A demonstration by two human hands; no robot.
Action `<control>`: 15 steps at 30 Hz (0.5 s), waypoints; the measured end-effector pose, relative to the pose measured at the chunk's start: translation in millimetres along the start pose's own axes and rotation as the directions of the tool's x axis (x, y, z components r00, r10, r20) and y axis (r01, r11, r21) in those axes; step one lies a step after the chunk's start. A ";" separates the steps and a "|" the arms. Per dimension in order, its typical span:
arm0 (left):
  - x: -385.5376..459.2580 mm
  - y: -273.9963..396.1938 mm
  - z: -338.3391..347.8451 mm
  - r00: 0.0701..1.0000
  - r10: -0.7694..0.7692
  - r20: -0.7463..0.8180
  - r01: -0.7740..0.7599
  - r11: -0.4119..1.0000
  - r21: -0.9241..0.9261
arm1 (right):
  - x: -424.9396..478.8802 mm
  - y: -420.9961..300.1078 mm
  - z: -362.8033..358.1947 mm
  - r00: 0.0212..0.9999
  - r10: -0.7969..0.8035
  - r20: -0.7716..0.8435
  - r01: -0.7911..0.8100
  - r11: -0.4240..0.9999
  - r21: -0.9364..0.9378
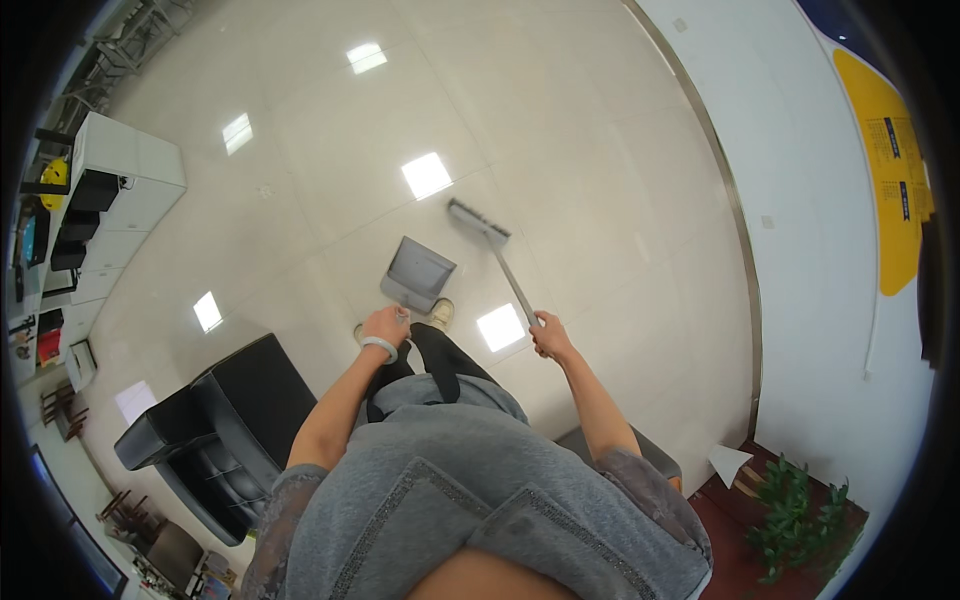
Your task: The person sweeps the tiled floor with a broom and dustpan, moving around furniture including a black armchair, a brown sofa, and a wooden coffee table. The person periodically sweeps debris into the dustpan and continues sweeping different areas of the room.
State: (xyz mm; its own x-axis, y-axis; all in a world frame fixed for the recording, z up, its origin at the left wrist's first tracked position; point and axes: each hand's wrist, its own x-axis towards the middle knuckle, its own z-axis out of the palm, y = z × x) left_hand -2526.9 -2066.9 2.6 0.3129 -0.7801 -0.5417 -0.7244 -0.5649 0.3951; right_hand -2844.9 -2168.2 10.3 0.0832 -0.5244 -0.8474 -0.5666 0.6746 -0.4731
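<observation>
My right hand [551, 336] is closed around the grey handle of a broom [480, 221], whose dark-bristled head is over the tiled floor up and left of the hand. A grey dustpan [419, 273] lies in front of my shoes, left of the broom head. Above it, my left hand [388, 325], with a pale bangle at the wrist, is curled around the upper end of what looks like the dustpan's handle; the handle is seen end-on and mostly hidden.
A black leather armchair [259, 405] stands at the lower left, with white cabinets [135, 180] beyond it. To the right runs a white wall [795, 217] with a metal skirting. A green plant [795, 510] is at the lower right, and a dark grey seat [652, 454] is partly hidden by my right arm.
</observation>
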 end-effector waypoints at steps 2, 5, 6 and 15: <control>-2.3 1.4 -1.4 1.000 0.003 -0.003 -0.003 1.000 -0.004 | 23.5 13.3 18.9 0.990 -0.109 -0.094 0.099 0.990 -0.100; -1.3 2.2 0.3 1.000 -0.005 -0.018 0.005 1.000 -0.020 | 24.5 7.8 61.9 0.990 -0.122 -0.068 0.104 0.968 -0.227; -1.1 2.9 -0.2 1.000 0.004 -0.013 -0.005 0.999 -0.036 | 26.9 12.0 69.1 0.999 -0.031 0.032 0.037 0.970 -0.241; 1.5 -7.0 4.0 0.999 0.029 -0.018 -0.030 0.997 -0.067 | -41.2 18.0 36.0 0.941 0.116 0.319 -0.219 0.925 0.310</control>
State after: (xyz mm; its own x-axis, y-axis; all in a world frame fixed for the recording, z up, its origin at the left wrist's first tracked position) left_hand -2523.8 -2063.0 -3.9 0.3023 -0.8009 -0.5169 -0.6907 -0.5577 0.4603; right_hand -2829.0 -2115.8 28.0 0.2742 -0.2494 -0.9288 -0.2879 0.9002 -0.3267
